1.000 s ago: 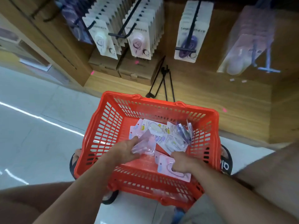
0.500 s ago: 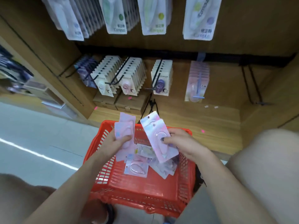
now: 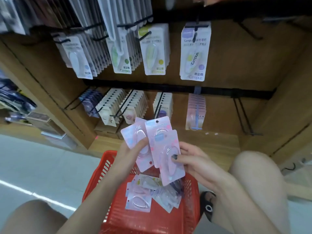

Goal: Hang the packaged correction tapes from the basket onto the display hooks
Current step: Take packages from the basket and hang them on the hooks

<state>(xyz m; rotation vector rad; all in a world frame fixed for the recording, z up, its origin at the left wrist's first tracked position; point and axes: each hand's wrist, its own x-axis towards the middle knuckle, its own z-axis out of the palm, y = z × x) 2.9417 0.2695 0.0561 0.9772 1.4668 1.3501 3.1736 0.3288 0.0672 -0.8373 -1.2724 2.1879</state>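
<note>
Blurred top-row packages (image 3: 50, 17), basket (image 3: 94, 186) front rim cut off below.

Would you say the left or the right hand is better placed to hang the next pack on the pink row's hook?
Probably right: the right hand holds the pack whose punched hole points up, nearer the pink row.

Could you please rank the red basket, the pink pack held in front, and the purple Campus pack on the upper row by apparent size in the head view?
1. red basket
2-3. pink pack and purple Campus pack: look alike; differing nearness leaves it unsure.
</note>
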